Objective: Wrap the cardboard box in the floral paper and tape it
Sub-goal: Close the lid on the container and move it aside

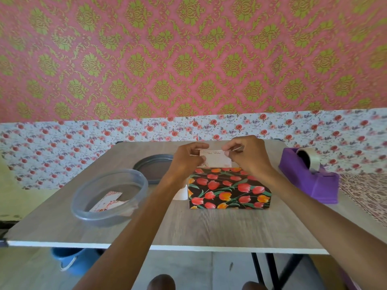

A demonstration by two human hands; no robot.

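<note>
1. Cardboard box [229, 200], covered all over in floral paper [217, 183] with red and orange tulips on black. I see it flat on the tabletop [188, 227], right of centre, between the near and far edges.
2. Small pale card [215, 162], printed "Best Wishes", held just above the box's far edge.
3. Left hand [188, 158]: grip clamped on the card's left end, thumb in front.
4. Right hand [249, 158]: grip pinched on the card's upper right corner.
5. White scrap [181, 194], just beside the box's left face, partly hidden by the left forearm. I cannot tell what it is.
6. Purple tape dispenser [312, 181], right of the box and apart from it, with a roll of clear tape on its far end.
7. Clear round container [109, 214], near left, holding printed cards [106, 203].
8. Grey round lid [155, 168], lying flat just beyond the container.
9. Blue bucket [73, 260], below the tabletop's near left edge.
</note>
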